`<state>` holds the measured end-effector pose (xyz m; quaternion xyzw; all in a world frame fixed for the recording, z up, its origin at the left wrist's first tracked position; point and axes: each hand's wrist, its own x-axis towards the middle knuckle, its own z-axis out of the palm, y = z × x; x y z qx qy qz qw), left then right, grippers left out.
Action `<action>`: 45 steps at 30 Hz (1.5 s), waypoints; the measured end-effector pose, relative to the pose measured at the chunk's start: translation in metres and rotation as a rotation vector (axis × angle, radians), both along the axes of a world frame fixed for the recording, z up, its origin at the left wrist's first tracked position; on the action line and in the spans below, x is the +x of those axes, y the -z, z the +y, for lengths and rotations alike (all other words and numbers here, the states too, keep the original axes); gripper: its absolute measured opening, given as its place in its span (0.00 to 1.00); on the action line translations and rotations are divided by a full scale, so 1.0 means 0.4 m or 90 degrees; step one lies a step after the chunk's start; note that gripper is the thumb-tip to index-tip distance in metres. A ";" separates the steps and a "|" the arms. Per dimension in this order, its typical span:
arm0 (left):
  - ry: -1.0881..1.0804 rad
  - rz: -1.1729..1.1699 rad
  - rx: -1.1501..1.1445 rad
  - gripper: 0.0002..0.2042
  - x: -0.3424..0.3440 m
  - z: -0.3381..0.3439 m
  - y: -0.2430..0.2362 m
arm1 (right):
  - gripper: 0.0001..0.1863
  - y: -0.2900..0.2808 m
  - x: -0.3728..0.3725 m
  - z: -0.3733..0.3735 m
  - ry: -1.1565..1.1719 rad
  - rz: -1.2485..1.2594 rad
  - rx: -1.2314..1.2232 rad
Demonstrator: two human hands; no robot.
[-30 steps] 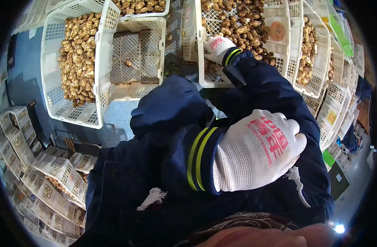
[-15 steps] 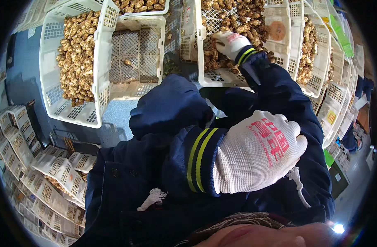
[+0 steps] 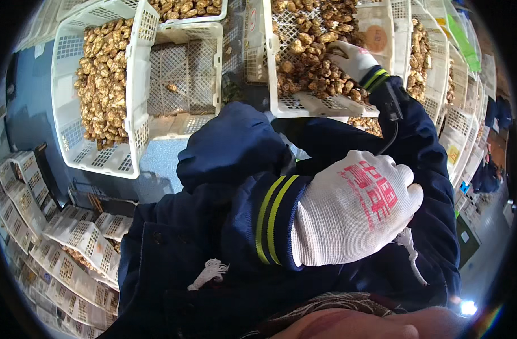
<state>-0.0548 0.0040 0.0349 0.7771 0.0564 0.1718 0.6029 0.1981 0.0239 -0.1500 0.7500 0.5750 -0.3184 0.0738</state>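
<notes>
My right hand (image 3: 355, 60), in a white knit glove with red print, reaches over a white slatted plastic crate (image 3: 303, 106) at the upper right. Its thumb and fingers are apart, just above lumpy brown tuber-like pieces (image 3: 312, 70) spread on the crate's mesh floor. No piece shows between the fingers. My left hand (image 3: 354, 209), in a matching glove, lies across my body against my right sleeve. Its fingers are curled, and whatever they may hold is hidden under the hand.
Left of my knee stands a crate (image 3: 135, 96) heaped with paler tubers (image 3: 103, 82). Beside it, another crate (image 3: 185, 85) has one small piece on its floor. More nested crates (image 3: 459, 121) line the right side, and stacked crates (image 3: 72, 237) fill the lower left.
My right hand has moved right across the crate, away from its middle, and its thumb and fingers now show apart. My left hand has stayed in place.
</notes>
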 end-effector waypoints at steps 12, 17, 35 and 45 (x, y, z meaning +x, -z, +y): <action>-0.051 -0.053 0.023 0.08 -0.017 -0.032 -0.001 | 0.27 -0.136 0.321 -0.556 0.105 -0.259 -0.020; -0.042 -0.025 0.013 0.08 0.001 -0.025 0.009 | 0.21 -0.113 0.139 -0.178 -0.065 -0.010 0.232; -0.100 -0.103 0.063 0.11 -0.011 0.018 0.027 | 0.24 -0.049 -0.034 -0.044 0.074 0.350 0.355; -0.378 -0.008 -0.032 0.16 0.018 0.127 0.163 | 0.20 -0.246 -0.173 -0.167 0.490 1.257 0.152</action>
